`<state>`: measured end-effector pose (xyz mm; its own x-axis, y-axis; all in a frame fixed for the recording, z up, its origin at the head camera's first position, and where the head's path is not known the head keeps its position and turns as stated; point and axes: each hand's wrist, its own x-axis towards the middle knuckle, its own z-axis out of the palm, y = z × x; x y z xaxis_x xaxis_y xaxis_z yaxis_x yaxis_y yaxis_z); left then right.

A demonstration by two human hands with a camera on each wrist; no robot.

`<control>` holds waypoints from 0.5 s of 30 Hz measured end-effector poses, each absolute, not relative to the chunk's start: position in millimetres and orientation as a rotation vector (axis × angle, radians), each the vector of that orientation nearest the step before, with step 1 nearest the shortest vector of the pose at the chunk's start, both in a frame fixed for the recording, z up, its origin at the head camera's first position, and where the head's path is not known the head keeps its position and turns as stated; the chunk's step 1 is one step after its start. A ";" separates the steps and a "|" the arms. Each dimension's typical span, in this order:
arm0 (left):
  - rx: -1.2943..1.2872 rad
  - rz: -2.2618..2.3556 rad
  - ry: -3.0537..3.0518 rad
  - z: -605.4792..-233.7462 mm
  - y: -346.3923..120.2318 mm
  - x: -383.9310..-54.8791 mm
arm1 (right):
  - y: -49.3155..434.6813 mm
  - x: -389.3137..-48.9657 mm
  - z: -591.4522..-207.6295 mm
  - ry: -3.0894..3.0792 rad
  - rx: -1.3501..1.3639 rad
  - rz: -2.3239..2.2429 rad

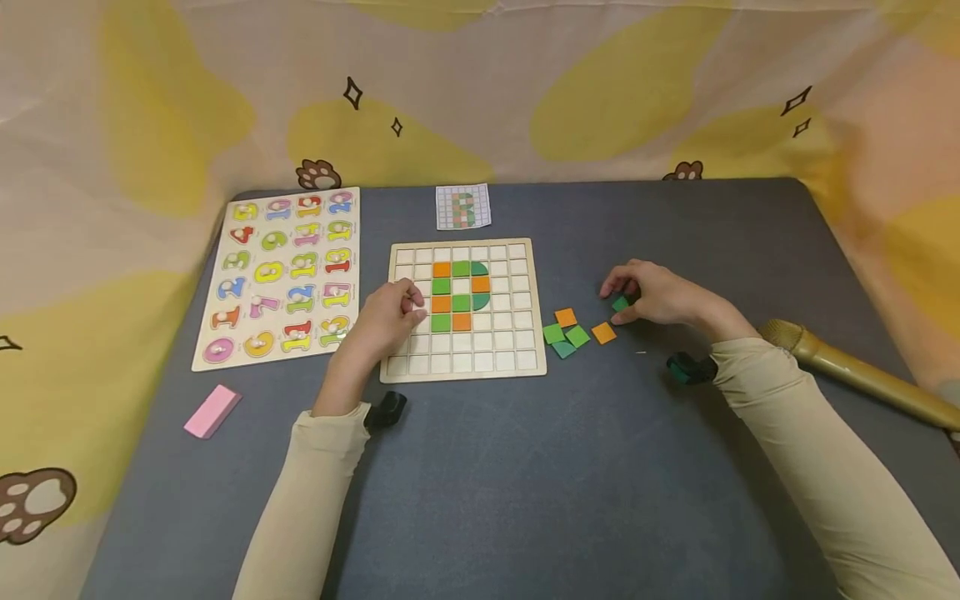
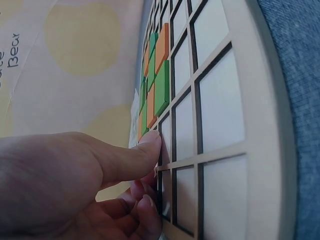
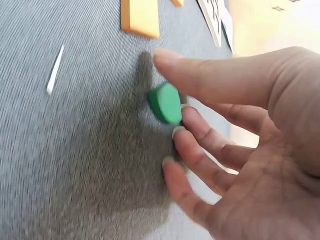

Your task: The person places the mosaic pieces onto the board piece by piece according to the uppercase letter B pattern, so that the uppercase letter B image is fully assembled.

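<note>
My left hand (image 1: 386, 319) hovers over the left side of the wooden grid board (image 1: 483, 362), fingers loosely curled with nothing between them. Its thumb tip (image 2: 150, 137) is close to the bare squares beside the tiles. Orange and green tiles (image 1: 461, 302) form a pattern in the board's upper middle. To the right, my right hand (image 1: 656, 293) spreads thumb and fingers around a dark green tile with a rounded edge (image 3: 167, 103). That tile stands tilted right at the fingertips, while the thumb is apart from it.
Several loose tiles (image 1: 577, 336) lie right of the board, with another orange tile (image 1: 603, 333) closer to the right hand. A pattern card (image 1: 463, 207) lies behind the board. A number puzzle (image 1: 277, 279) and pink block (image 1: 213, 411) lie left; a gold microphone (image 1: 862, 371) lies far right.
</note>
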<state>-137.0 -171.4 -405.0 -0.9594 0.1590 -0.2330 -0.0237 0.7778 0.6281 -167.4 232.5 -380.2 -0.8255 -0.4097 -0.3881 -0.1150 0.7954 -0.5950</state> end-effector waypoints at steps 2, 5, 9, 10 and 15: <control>0.113 0.962 2.704 -405.0 -172.2 -136.9 | 236.0 -168.2 -380.4 2.478 -0.399 -0.778; 0.120 0.970 2.706 -405.7 -172.3 -137.0 | 237.0 -168.8 -381.5 2.499 -0.422 -0.796; 0.113 0.971 2.702 -406.3 -171.7 -136.7 | 232.0 -168.3 -385.3 2.540 -0.426 -0.822; 0.111 0.971 2.700 -406.3 -171.7 -136.7 | 230.4 -168.3 -386.8 2.555 -0.431 -0.825; 0.115 0.977 2.701 -406.8 -171.3 -136.8 | 223.3 -167.7 -394.1 2.623 -0.453 -0.838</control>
